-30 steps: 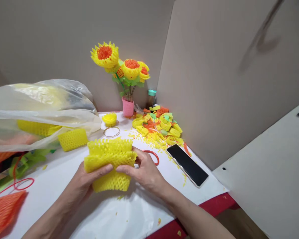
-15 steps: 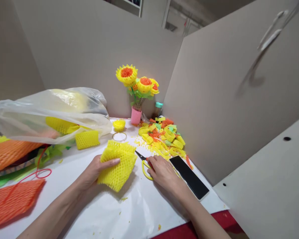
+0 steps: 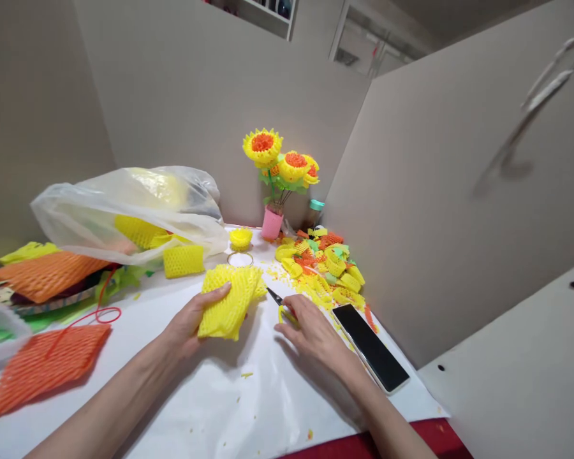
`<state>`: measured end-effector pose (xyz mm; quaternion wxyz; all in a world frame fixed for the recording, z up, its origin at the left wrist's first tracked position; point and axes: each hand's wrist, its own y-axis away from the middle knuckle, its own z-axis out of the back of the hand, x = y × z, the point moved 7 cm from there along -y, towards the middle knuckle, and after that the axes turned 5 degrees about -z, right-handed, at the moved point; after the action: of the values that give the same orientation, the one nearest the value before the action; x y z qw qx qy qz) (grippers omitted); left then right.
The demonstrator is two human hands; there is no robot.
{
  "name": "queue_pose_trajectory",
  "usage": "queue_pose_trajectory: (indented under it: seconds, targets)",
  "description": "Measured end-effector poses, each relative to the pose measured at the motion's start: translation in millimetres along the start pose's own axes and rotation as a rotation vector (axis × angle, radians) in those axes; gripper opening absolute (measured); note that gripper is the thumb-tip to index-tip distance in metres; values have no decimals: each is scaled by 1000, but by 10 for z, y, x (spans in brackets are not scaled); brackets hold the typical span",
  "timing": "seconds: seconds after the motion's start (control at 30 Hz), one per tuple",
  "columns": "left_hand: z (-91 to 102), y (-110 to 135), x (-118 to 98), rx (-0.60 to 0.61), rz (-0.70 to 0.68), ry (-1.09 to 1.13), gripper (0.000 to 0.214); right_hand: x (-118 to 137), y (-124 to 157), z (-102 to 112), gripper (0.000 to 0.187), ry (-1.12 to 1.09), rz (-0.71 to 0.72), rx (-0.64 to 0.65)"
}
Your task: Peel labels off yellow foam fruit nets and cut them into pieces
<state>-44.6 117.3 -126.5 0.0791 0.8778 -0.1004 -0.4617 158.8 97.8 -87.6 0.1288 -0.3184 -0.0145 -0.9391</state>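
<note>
A yellow foam fruit net (image 3: 232,303) is pinched in my left hand (image 3: 191,322), thumb on top, its mesh folded flat and held above the white-covered table. To its right, my right hand (image 3: 313,328) bends its fingers over the yellow handles of a pair of scissors (image 3: 280,299). The dark blades point up and left toward the net, close to its edge; part of the handles is hidden under the hand. Just beyond the net lie a thin ring (image 3: 240,259) and a small yellow foam cup-shaped flower piece (image 3: 240,239).
Foam scraps (image 3: 332,261) are heaped at the right, beside a phone (image 3: 370,347). Foam sunflowers stand in a pink pot (image 3: 272,223) at the back. A plastic bag (image 3: 172,191), a cut yellow net piece (image 3: 183,261) and orange netting (image 3: 52,360) lie left. Partition walls (image 3: 435,159) enclose the table.
The view has shifted slightly left. The net in my left hand has turned and looks more folded. My right hand's thumb has spread away, and less of the scissors' handle loops shows.
</note>
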Motion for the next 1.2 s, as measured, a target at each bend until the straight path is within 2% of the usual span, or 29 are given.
queue_pose_trajectory:
  seconds: [0.1, 0.2, 0.37, 0.5, 0.77, 0.9, 1.2]
  targets:
    - [-37, 18, 53, -26, 20, 2, 37, 272, 24, -82, 38, -231, 51, 102]
    - [-106, 49, 78, -10, 2, 21, 36, 433, -23, -210, 48, -396, 38, 128]
    - [-151, 71, 55, 38, -83, 33, 36, 406, -164, -458, 40, -691, 7, 185]
    - [-171, 70, 52, 63, -116, 44, 37, 333, -210, -545, 38, -845, -18, 188]
    - [-233, 102, 17, 106, -216, -35, 37, 186, -222, -490, 22, -875, -121, -5]
    - [-216, 66, -1, 113, -285, -137, 40, 59, -248, -426, 24, -848, -164, -95]
    - [-210, 14, 5, 166, -311, -273, 47, 32, -246, -409, 29, -862, -135, -52]
